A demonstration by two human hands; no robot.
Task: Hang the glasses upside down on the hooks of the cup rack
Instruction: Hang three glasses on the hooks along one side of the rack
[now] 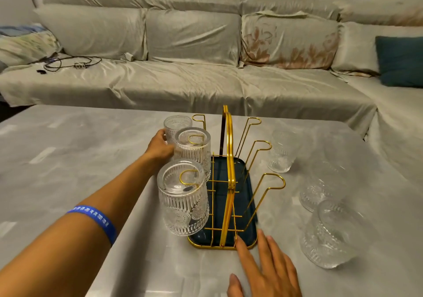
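A gold wire cup rack [229, 177] with a dark blue tray base [248, 225] stands on the table. Two embossed clear glasses hang upside down on its left hooks, the near glass [183, 203] and the middle glass [194, 152]. My left hand [160, 145] grips a third glass [175, 125], upside down at the far left hook. The three right hooks [272, 180] are bare. My right hand [265, 267] lies flat on the table, fingers spread, a fingertip touching the tray's near edge. Three more glasses stand upright to the right: far glass [282, 152], middle glass [320, 187], near glass [332, 235].
The grey glossy table [68, 159] stretches out to the left. A covered sofa [183, 79] runs behind the table and along the right, with cables [68, 62] and a teal cushion [400, 61] on it.
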